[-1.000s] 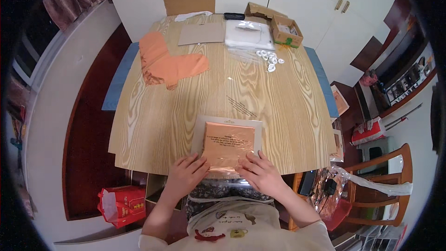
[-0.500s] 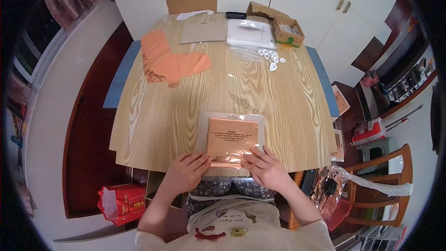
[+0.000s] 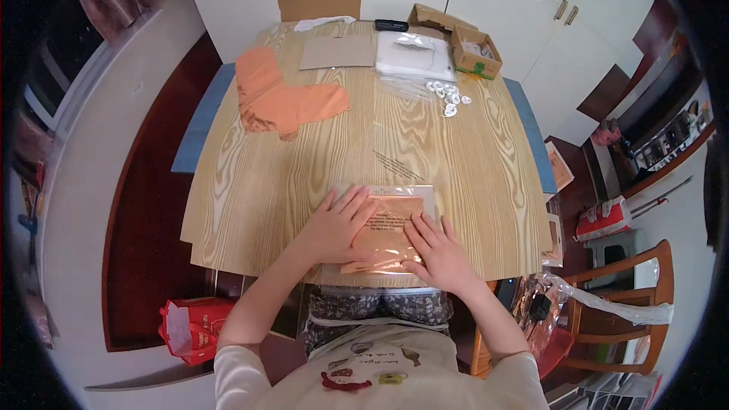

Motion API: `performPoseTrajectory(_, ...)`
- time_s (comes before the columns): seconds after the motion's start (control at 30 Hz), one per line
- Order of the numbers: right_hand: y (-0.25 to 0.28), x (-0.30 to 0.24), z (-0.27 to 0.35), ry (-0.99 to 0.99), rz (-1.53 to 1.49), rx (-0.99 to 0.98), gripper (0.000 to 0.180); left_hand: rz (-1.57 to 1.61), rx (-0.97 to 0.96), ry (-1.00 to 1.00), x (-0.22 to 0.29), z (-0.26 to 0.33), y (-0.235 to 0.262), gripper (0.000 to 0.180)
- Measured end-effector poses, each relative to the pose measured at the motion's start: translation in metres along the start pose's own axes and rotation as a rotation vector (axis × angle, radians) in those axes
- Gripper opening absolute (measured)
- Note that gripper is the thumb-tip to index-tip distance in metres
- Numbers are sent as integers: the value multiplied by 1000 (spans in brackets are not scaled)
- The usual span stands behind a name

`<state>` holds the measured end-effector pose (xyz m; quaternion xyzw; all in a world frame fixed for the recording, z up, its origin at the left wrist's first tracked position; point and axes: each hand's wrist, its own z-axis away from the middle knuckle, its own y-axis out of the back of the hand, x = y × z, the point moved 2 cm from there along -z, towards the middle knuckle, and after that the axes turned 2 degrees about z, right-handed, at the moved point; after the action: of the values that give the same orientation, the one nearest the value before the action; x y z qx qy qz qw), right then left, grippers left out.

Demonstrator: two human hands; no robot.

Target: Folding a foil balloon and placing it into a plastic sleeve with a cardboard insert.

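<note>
A clear plastic bag (image 3: 386, 244) lies flat at the table's near edge, with a folded, shiny orange sheet inside and a pale card showing along its far end. My left hand (image 3: 332, 229) rests on its left side, fingers stretched toward the far end. Across the right side lies my right hand (image 3: 439, 253), fingers spread on the plastic. Both hands are open, palms down, and cover parts of the bag. Farther left, another orange piece (image 3: 281, 99) is spread out in a bent shape with darker markings.
Along the table's far side are a grey card (image 3: 336, 53), a stack of clear bags (image 3: 414, 59), several white rings (image 3: 449, 96), a black object (image 3: 391, 26) and an open cardboard box (image 3: 477, 53). A wooden chair (image 3: 659, 304) stands right; a red bag (image 3: 199, 326) sits lower left.
My left hand has moved from the bag's near left corner up over its far left part. My right hand has slid farther onto the bag, away from its near edge.
</note>
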<state>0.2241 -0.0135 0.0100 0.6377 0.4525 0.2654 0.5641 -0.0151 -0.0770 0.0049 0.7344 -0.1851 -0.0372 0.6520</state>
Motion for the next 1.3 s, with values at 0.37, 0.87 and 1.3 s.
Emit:
performPoseTrajectory(0.37, 2, -30, -20, 222, -193, -9, 32, -30, 91, 113, -16, -32, -19, 95)
performPoseTrajectory(0.87, -42, -93, -38, 52, -171, -37, 15, -34, 178, 128, -21, -35, -25, 92)
performPoseTrajectory(1.3, -20, -71, -23, 143, -438, -51, 14, -22, 111, 120, -20, -38, -23, 97)
